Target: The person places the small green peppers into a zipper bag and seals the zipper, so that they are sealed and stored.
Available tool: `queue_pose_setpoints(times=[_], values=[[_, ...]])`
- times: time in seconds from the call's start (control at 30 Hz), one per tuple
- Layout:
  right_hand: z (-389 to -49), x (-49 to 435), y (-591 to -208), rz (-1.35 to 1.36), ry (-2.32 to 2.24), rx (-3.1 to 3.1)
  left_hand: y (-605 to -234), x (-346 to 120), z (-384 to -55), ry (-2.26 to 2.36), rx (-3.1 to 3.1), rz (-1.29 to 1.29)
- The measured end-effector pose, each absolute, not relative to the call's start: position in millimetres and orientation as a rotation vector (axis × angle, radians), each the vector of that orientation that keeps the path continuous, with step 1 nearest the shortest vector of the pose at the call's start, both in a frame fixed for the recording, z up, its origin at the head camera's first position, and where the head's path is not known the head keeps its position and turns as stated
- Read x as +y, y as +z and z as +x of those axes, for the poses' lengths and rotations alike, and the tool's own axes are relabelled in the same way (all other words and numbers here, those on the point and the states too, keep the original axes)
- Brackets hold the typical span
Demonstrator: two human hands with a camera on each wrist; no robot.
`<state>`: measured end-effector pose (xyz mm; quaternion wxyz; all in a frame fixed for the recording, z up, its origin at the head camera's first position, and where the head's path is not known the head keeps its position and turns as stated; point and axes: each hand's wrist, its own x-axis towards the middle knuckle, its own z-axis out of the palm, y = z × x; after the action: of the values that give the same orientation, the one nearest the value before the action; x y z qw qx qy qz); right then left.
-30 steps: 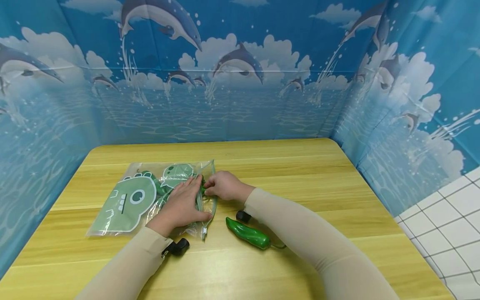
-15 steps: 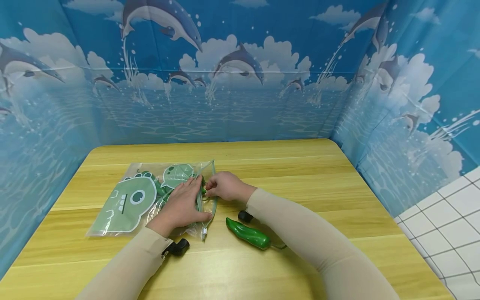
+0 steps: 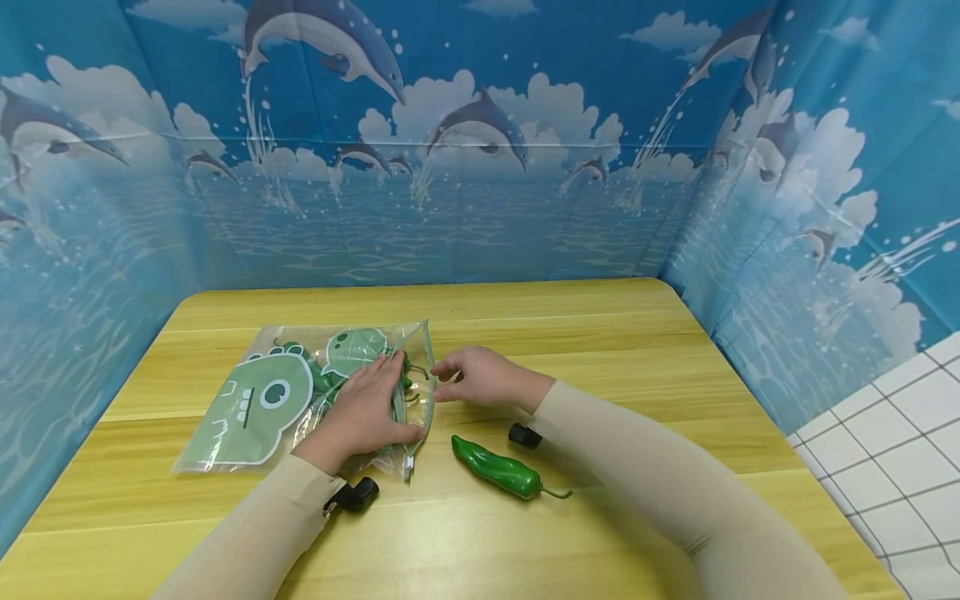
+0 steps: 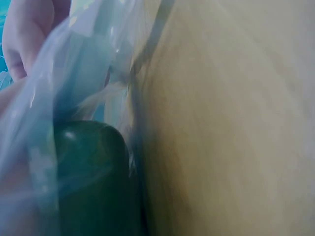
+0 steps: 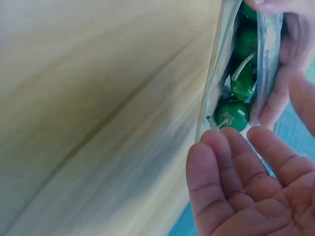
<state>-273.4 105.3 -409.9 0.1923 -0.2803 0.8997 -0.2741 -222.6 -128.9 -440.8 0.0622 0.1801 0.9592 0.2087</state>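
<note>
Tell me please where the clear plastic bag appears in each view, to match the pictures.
Head: the clear plastic bag lies left of centre, under the left hand.
Left wrist: left side.
Right wrist: upper right, its mouth showing green peppers.
Shared landmark: the wooden table.

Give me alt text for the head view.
A person's left grip rests on a clear, cartoon-printed bag of green peppers, while their empty right grip is at its open end. Another green pepper lies outside on the wooden table.
</note>
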Motion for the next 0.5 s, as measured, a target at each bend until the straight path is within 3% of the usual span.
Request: queue_pose_setpoints(times=[0.5], values=[[-234.8,151.2,-402.9,-0.835,-0.679,2.437,-441.5,-127.2,-220.7,0.626,2.901,0.537]])
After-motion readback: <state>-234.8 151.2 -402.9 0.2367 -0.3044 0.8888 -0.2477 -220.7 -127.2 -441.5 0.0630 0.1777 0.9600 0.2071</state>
